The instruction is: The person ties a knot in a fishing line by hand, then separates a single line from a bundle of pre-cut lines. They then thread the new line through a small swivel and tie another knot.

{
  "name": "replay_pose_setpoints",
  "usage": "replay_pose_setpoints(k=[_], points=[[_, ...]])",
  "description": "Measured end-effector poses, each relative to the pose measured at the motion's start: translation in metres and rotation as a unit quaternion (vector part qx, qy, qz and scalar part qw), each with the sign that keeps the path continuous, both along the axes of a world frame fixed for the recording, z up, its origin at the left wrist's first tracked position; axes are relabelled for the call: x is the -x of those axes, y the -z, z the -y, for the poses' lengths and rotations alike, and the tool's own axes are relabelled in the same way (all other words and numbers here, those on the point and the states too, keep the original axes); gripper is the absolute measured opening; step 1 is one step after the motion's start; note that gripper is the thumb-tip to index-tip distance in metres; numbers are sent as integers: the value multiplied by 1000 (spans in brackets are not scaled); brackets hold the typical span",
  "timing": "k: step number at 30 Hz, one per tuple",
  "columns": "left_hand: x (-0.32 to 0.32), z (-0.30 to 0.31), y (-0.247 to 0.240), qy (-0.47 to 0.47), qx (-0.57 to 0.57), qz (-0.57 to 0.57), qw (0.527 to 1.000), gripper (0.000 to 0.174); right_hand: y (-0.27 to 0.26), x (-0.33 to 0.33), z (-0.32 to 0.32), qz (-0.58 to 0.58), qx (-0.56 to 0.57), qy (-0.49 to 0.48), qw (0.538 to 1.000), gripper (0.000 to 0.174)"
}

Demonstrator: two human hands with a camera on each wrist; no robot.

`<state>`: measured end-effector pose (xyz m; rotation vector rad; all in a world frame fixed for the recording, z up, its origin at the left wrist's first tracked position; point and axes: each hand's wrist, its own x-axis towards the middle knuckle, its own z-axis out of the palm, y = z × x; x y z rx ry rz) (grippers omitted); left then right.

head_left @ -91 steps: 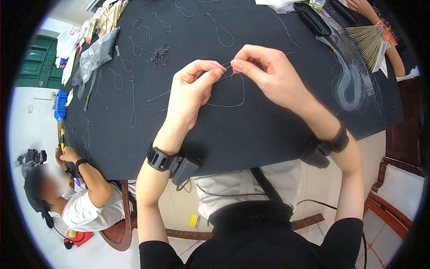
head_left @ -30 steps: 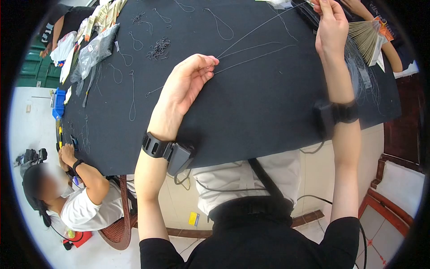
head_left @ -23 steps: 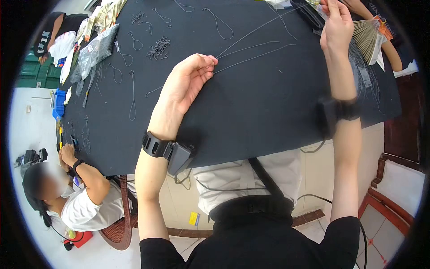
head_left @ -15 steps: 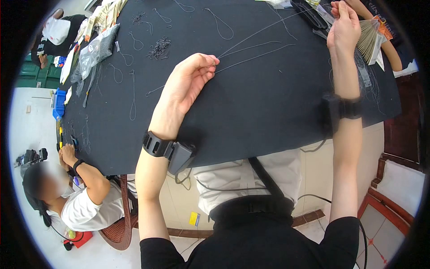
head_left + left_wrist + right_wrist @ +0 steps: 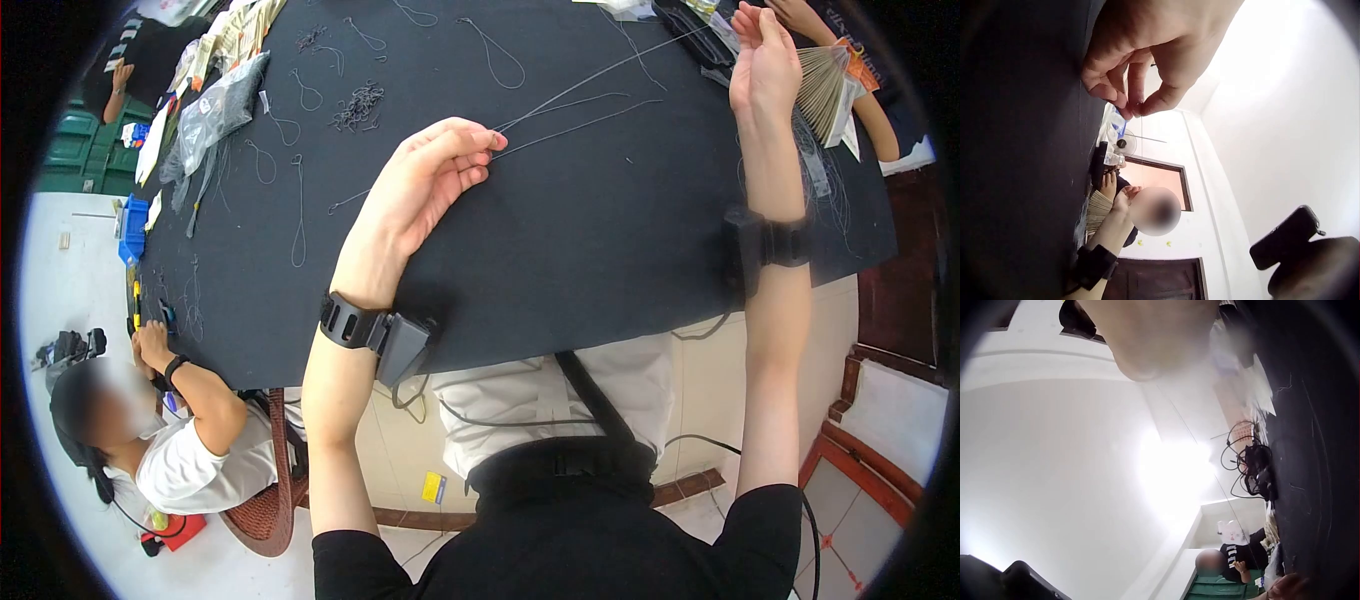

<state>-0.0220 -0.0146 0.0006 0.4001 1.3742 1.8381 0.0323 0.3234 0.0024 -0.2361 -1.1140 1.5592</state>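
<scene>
My left hand (image 5: 435,180) is over the dark cloth in the head view, thumb and fingertips pinching a thin grey line (image 5: 600,76). From that pinch the line runs straight up to the right, toward my raised right hand (image 5: 768,75), whose fingers are curled at its far end. Two loose strands also fan out rightward from the left fingertips, and a looped end (image 5: 334,209) sticks out on the other side. In the left wrist view the left hand (image 5: 1154,50) shows thumb and finger meeting. The right hand (image 5: 1154,337) is blurred, its fingertips hidden, in the right wrist view.
Several line loops (image 5: 299,215) and a pile of small dark metal pieces (image 5: 358,106) lie on the cloth-covered table (image 5: 590,270). A clear bag (image 5: 215,110) is at left. Bundled line (image 5: 815,165) and a fanned stack (image 5: 822,98) lie at right. Other people are around the table.
My hands were close together over a loop of line; the right hand has since swung up and right, drawing the line out straight. The left hand has shifted only slightly right.
</scene>
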Motion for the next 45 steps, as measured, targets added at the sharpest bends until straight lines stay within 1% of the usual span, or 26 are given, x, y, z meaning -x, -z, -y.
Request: replay_pose_setpoints(k=[2, 5, 13, 16, 22, 25, 27, 32, 33, 35, 38, 41, 42, 43, 45], points=[[-1, -1, 1, 4, 8, -7, 1000, 11, -2, -1, 4, -25, 36, -45, 998, 16], [-2, -2, 3, 2, 22, -29, 999, 11, -1, 0, 6, -41, 43, -61, 996, 16], [-5, -4, 1, -34, 78, -98, 992, 17, 0, 0, 11, -29, 22, -83, 996, 15], [-6, -4, -4, -8, 100, -102, 990, 20, -1, -1, 12, -26, 21, -83, 996, 16], [-9, -3, -4, 62, 119, -122, 983, 20, -2, -1, 12, -11, 9, -72, 997, 16], [-9, -3, -4, 83, 127, -144, 978, 18, -6, -2, 12, -9, 37, -89, 995, 15], [-10, -3, -5, 82, 127, -143, 978, 16, -9, -4, 14, -12, 74, -107, 991, 14], [-8, -3, -2, 83, 118, -154, 978, 16, -19, -6, 18, -35, 225, -162, 960, 13], [-7, -2, -2, 83, 118, -153, 978, 16, -12, -6, 8, -58, 201, -246, 946, 13], [-6, -2, -1, 75, 116, -152, 979, 15, 7, -6, -23, -100, 149, -406, 896, 15], [-5, -2, -1, 50, 110, -145, 982, 15, -11, -10, 0, -38, 137, -300, 943, 19], [-3, -3, 1, 20, 105, -133, 985, 14, -14, -11, 5, -4, 70, -206, 976, 17], [-2, -3, 2, 11, 104, -130, 986, 14, -1, -7, -17, -56, 99, -294, 949, 17], [-2, -3, 2, 1, 102, -126, 987, 13, 23, 0, -59, -107, 126, -379, 910, 17], [-2, -3, 2, 1, 100, -127, 987, 14, 23, -1, -58, -99, 125, -351, 923, 16]])
